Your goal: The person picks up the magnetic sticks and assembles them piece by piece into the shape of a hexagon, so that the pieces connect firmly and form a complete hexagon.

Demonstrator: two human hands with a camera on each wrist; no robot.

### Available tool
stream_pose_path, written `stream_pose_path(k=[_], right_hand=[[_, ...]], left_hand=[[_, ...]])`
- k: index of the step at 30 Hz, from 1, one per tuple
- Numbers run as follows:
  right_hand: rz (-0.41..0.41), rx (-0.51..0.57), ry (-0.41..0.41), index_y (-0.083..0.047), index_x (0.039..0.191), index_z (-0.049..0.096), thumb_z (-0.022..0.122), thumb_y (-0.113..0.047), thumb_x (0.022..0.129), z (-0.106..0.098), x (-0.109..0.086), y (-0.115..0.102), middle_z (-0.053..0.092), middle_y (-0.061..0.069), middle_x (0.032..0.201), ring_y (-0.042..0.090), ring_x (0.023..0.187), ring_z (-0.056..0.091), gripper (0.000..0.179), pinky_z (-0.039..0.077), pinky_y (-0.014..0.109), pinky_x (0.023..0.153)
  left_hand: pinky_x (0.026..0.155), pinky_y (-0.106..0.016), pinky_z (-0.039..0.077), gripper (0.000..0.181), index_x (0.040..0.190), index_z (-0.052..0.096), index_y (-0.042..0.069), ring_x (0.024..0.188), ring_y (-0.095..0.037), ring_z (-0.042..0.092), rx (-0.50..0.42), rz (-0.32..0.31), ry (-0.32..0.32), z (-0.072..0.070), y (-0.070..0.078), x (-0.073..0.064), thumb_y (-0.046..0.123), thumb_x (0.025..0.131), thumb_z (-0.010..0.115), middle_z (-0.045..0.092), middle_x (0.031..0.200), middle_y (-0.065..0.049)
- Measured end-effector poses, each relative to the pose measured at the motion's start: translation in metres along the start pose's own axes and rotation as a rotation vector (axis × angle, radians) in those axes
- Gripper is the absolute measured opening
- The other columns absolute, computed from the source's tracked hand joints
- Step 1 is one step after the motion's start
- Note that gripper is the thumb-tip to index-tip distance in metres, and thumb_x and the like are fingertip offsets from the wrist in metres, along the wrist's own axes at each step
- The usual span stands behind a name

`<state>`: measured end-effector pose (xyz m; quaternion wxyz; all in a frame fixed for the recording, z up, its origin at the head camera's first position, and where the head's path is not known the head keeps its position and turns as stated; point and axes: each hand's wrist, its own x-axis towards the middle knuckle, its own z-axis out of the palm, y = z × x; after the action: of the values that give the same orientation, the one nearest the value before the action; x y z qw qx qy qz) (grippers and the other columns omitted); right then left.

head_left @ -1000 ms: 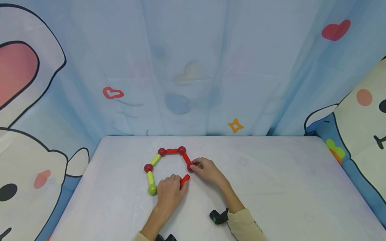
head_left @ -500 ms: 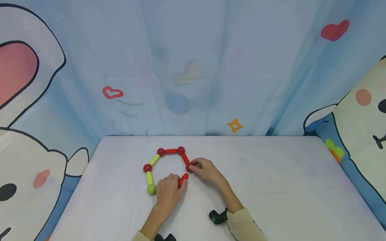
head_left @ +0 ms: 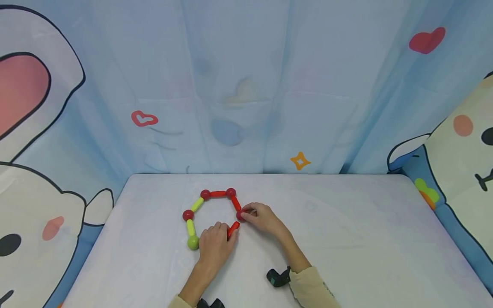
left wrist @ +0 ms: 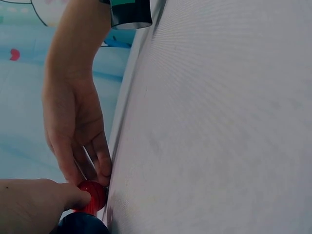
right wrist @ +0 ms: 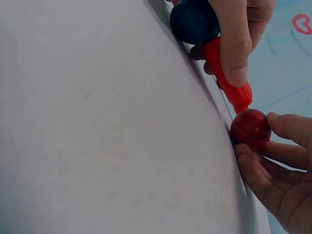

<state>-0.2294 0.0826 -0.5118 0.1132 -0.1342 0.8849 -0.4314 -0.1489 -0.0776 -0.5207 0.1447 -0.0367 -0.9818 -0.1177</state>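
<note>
On the table lies a curved chain of balls and short rods. My left hand holds a loose-ended red rod between thumb and fingers. A dark blue ball sits at that rod's near end, hidden under the hand in the head view. My right hand pinches a red ball at the chain's right end. The rod's tip is at or very near this ball; whether they touch I cannot tell. A red rod leads from the pinched ball to the far red ball.
Leftward the chain continues through a red rod, another red ball, yellow-green rods and a green ball beside my left hand. The white table ends at a blue printed curtain. A black wrist camera is by my right sleeve.
Both hands and the chain have shifted very slightly left. The hold on the red rod and on the red ball looks the same throughout.
</note>
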Motion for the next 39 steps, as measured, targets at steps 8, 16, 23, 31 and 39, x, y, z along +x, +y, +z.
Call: stream_pose_path(k=[8, 16, 23, 31, 39], right_hand=[[-0.025, 0.009, -0.049, -0.005, 0.109, 0.069, 0.065, -0.023, 0.092, 0.001, 0.0, 0.001, 0.071, 0.005, 0.095, 0.012, 0.078, 0.059, 0.025, 0.054, 0.025, 0.074], [-0.015, 0.009, -0.031, -0.006, 0.11, 0.068, 0.066, -0.024, 0.092, 0.003, 0.002, 0.003, 0.07, 0.004, 0.094, 0.012, 0.079, 0.059, 0.025, 0.054, 0.025, 0.075], [0.025, -0.009, -0.017, -0.008, 0.111, 0.068, 0.067, -0.025, 0.091, 0.006, 0.0, -0.003, 0.067, 0.002, 0.093, 0.013, 0.083, 0.058, 0.026, 0.054, 0.028, 0.076], [0.042, -0.032, -0.007, -0.009, 0.111, 0.068, 0.068, -0.023, 0.09, 0.003, -0.001, -0.003, 0.066, 0.001, 0.094, 0.012, 0.083, 0.058, 0.025, 0.055, 0.029, 0.077], [0.096, -0.055, 0.039, -0.009, 0.116, 0.067, 0.066, -0.023, 0.092, -0.015, 0.001, 0.008, 0.067, 0.004, 0.101, 0.016, 0.09, 0.059, 0.028, 0.056, 0.034, 0.083]], left_hand=[[0.052, -0.019, 0.032, 0.031, 0.083, 0.067, 0.01, 0.052, -0.008, 0.037, -0.006, -0.003, -0.002, -0.001, -0.001, 0.0, 0.041, 0.085, 0.072, 0.05, 0.061, 0.002], [0.067, -0.023, 0.053, 0.033, 0.109, 0.069, 0.009, 0.076, -0.012, 0.058, -0.201, -0.031, -0.16, -0.026, -0.01, 0.008, 0.036, 0.09, 0.067, 0.066, 0.088, -0.002], [0.089, -0.044, 0.055, 0.036, 0.126, 0.062, 0.011, 0.112, -0.03, 0.055, -0.189, -0.128, -0.138, -0.061, -0.077, 0.023, 0.004, 0.09, 0.063, 0.061, 0.123, -0.014], [0.097, -0.048, 0.051, 0.043, 0.132, 0.059, 0.011, 0.116, -0.031, 0.06, -0.234, -0.065, -0.268, -0.049, -0.113, 0.026, 0.0, 0.091, 0.062, 0.06, 0.125, -0.015], [0.095, -0.038, 0.053, 0.04, 0.126, 0.064, 0.018, 0.107, -0.017, 0.061, -0.326, -0.004, -0.252, -0.035, -0.103, 0.026, 0.006, 0.088, 0.069, 0.062, 0.115, -0.003]])
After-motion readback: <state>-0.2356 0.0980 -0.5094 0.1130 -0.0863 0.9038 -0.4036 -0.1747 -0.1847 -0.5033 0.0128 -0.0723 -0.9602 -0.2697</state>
